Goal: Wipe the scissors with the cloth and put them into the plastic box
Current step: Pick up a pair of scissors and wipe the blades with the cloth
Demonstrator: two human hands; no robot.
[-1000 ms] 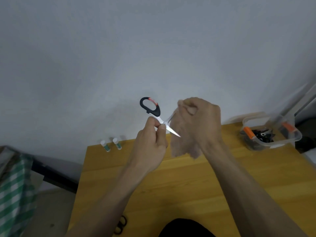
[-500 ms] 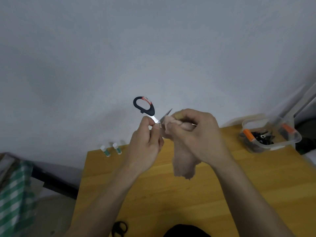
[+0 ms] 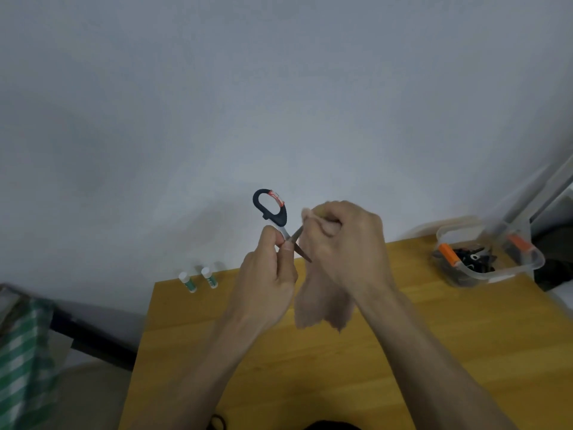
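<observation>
Above the wooden table [image 3: 403, 352], we are holding the scissors [image 3: 273, 212] up in our left hand [image 3: 266, 274], fingers pinching them near the pivot, black handle loop raised, blades open and angled toward our right hand [image 3: 347, 243], which is gripping the tan cloth [image 3: 322, 305] around one blade while the rest is hanging down. Well to the right, the plastic box [image 3: 486, 256] is sitting on the table's far corner, holding dark scissors and orange-handled items. Compared with half a second ago, our right hand is sitting higher on the blade and the blades are spread wider.
</observation>
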